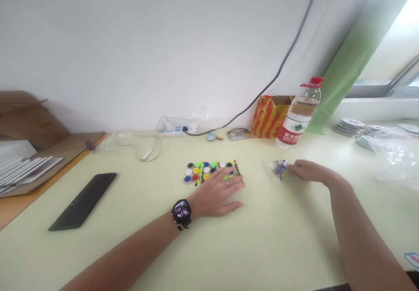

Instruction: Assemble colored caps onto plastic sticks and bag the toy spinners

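Note:
My left hand (218,192) lies palm down with fingers stretched out over a set of small coloured discs and thin sticks (197,171) in the middle of the table. The discs are blue, white, yellow, green, red and black, laid out in rows. Part of the set is hidden under my fingers. To the right, my right hand (303,170) is closed on the edge of a small clear plastic bag (279,168) with purple, blue and yellow bits in it. The bag is at the tabletop; the fingertips are partly hidden.
A water bottle (298,116) stands behind the bag, beside a red-and-yellow striped bag (268,118). A power strip (175,127) with cables lies along the wall. A black flat case (83,201) is at left, stacked discs (348,127) and plastic wrap (396,157) at right.

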### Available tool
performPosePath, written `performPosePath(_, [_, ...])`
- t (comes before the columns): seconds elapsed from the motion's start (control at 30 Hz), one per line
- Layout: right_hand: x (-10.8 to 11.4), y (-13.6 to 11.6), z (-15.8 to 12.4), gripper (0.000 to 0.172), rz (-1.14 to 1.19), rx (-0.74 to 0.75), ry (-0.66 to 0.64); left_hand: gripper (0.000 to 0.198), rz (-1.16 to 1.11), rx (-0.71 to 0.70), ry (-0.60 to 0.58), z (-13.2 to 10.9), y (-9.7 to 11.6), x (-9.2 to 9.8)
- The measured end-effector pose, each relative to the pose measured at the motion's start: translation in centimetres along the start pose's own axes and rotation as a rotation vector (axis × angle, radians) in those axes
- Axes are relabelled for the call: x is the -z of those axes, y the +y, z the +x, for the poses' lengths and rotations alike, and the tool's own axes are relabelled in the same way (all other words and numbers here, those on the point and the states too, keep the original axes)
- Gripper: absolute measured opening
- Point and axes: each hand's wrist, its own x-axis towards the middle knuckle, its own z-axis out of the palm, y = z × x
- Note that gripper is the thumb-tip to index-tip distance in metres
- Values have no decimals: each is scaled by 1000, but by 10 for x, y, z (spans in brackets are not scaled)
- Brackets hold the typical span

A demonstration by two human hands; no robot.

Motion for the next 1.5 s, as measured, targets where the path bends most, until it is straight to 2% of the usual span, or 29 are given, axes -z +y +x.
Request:
performPosePath(0.1, [-3,-32,-1,43,142,-34,-196,45,-46,-122,13,2,4,-2])
performPosePath(0.2, [-3,-52,-4,35,365,-57,-232,39,-57,-129,26,3,4,-4])
performPosePath(0.33, [0,-59,-5,30,484,-20,-101,33,-44,-94,30,1,2,-4])
performPosePath(0.53, [8,-68,-9,29,555,14,202,25,-30,-37,36,-3,0,-7])
performPosePath(0.77, [10,-80,-13,22,482,215,441,23,-39,-21,34,-3,0,-6])
performPosePath(1.2, [13,-91,-21,32,379,316,608,22,-54,-12,28,-3,0,-7])
performPosePath(1.33, [14,-91,-21,32,317,392,676,21,-64,-11,30,-2,1,-7])
performPosePath(1.4, [13,-90,-21,34,279,408,681,21,-70,-13,28,-2,0,-6])
performPosePath(1.5, [12,-88,-20,36,215,339,612,21,-78,-10,21,-2,0,-6])
